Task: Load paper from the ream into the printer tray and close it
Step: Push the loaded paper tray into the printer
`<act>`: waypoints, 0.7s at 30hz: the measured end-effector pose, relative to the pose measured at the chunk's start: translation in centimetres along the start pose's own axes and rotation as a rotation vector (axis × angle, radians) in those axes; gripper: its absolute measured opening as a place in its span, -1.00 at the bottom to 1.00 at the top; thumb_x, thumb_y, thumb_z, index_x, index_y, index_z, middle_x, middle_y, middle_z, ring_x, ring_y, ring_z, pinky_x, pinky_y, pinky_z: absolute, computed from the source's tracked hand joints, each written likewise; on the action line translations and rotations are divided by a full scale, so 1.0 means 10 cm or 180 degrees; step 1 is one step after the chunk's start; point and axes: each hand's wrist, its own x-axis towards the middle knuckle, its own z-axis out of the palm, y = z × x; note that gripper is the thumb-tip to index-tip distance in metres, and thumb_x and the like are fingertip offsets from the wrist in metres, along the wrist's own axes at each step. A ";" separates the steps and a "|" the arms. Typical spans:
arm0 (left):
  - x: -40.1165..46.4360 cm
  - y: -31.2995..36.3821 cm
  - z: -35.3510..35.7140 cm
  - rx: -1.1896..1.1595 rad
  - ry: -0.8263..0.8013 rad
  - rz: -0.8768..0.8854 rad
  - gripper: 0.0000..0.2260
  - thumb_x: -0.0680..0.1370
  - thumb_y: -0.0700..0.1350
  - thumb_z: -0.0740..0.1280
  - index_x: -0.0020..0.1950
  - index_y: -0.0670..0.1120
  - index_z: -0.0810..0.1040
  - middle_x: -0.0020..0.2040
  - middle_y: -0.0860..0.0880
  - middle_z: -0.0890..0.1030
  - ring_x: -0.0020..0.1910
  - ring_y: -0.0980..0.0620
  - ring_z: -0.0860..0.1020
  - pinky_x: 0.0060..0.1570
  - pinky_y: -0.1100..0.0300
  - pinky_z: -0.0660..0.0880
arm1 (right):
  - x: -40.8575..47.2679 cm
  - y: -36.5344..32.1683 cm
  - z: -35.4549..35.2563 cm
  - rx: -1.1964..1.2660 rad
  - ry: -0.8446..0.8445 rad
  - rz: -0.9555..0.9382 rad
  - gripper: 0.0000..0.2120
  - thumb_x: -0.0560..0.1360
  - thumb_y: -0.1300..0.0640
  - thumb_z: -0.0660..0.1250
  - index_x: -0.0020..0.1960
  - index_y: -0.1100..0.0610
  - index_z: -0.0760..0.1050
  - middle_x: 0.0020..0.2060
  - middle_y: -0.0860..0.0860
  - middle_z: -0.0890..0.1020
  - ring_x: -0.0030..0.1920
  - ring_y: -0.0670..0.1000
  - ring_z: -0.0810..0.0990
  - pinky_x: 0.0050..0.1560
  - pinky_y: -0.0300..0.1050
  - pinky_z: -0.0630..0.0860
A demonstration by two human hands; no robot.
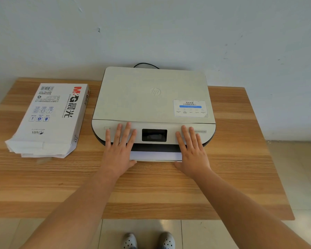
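The opened ream [47,119] lies left of the printer [153,97]. My left hand [119,150] and right hand [192,150] rest flat, fingers straight, over the paper-loaded tray [155,156]. Uneven pushing could skew it and jam the sheets. My palms hide the tray's corners.

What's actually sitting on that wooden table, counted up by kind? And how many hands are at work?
Printers: 1, the printer, its paper tray sticking out a little at the front
Paper reams: 1, the opened ream at the left
Hands: 2, the left hand and right hand, fingers flat on the printer's front
Total: 4
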 end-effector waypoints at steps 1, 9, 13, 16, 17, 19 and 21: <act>0.00 0.00 0.00 0.0002 -0.0015 -0.0007 0.06 0.36 0.35 0.34 0.53 -0.05 -0.30 0.50 -0.15 -0.42 0.49 -0.21 -0.34 0.42 -0.32 -0.20 | 0.00 0.00 0.00 -0.0013 -0.0010 -0.0004 0.09 0.34 -0.26 0.40 0.57 0.13 -0.18 0.54 0.14 -0.27 0.53 0.21 -0.28 0.51 0.18 -0.16; 0.01 0.01 0.01 -0.0104 -0.0037 0.0029 0.03 0.40 0.30 0.34 0.52 -0.06 -0.31 0.49 -0.16 -0.44 0.49 -0.22 -0.35 0.44 -0.29 -0.14 | 0.01 -0.01 0.01 -0.0045 -0.0003 0.0038 0.07 0.38 -0.25 0.37 0.57 0.12 -0.23 0.54 0.13 -0.31 0.53 0.20 -0.31 0.52 0.18 -0.15; 0.02 0.03 0.01 -0.0083 -0.0069 0.0030 0.01 0.43 0.27 0.31 0.51 -0.08 -0.35 0.47 -0.18 -0.47 0.47 -0.24 -0.37 0.45 -0.27 -0.14 | 0.01 -0.01 0.04 -0.0015 0.0067 0.0062 0.06 0.37 -0.24 0.40 0.57 0.13 -0.16 0.55 0.14 -0.26 0.54 0.21 -0.26 0.50 0.18 -0.15; 0.02 0.04 0.02 -0.0127 -0.0074 0.0041 0.02 0.43 0.26 0.32 0.50 -0.09 -0.36 0.46 -0.19 -0.48 0.46 -0.25 -0.39 0.46 -0.25 -0.13 | 0.02 -0.01 0.05 -0.0028 0.0084 0.0049 0.06 0.37 -0.25 0.40 0.57 0.13 -0.15 0.55 0.15 -0.25 0.54 0.21 -0.27 0.51 0.18 -0.14; 0.02 0.05 0.02 -0.0139 -0.0069 0.0049 0.02 0.43 0.25 0.33 0.50 -0.10 -0.37 0.46 -0.20 -0.48 0.46 -0.26 -0.39 0.47 -0.24 -0.13 | 0.02 -0.01 0.05 -0.0039 0.0085 0.0049 0.05 0.37 -0.25 0.39 0.57 0.13 -0.16 0.55 0.15 -0.25 0.54 0.21 -0.27 0.52 0.19 -0.13; 0.02 0.06 0.03 -0.0169 -0.0068 0.0051 0.01 0.44 0.23 0.33 0.49 -0.12 -0.37 0.46 -0.21 -0.48 0.46 -0.27 -0.39 0.47 -0.22 -0.13 | 0.02 -0.02 0.06 -0.0042 0.0098 0.0064 0.04 0.38 -0.24 0.39 0.57 0.13 -0.16 0.55 0.15 -0.25 0.54 0.21 -0.26 0.53 0.20 -0.09; 0.03 0.06 0.04 -0.0200 -0.0066 0.0041 0.01 0.45 0.22 0.33 0.49 -0.12 -0.38 0.46 -0.21 -0.49 0.46 -0.28 -0.39 0.48 -0.21 -0.12 | 0.02 -0.03 0.07 -0.0016 0.0142 0.0084 0.03 0.39 -0.24 0.38 0.57 0.14 -0.15 0.55 0.15 -0.23 0.54 0.21 -0.24 0.53 0.21 -0.06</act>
